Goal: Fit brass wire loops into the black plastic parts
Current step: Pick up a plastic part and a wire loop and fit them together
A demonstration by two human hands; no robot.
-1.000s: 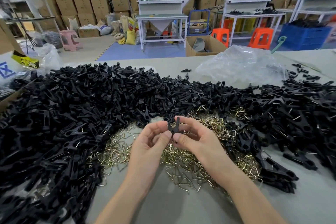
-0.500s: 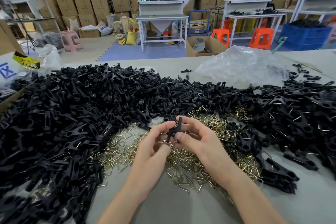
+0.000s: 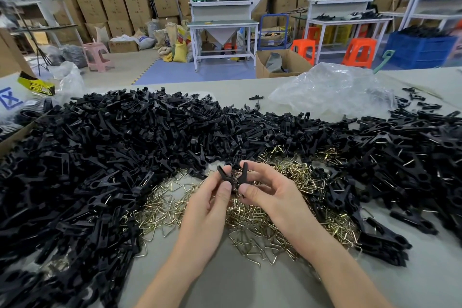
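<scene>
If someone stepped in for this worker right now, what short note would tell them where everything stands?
Left hand: pinches one arm of the crossed black plastic clip halves.
Right hand: pinches the other arm.
Loose triangular brass wire loops lie heaped on the grey table under the hands; a heap of black plastic parts curves round them.
Done: halves mated in a V; whether a loop is on them cannot be seen.
Left: fit the loop, then work through the heap.
</scene>
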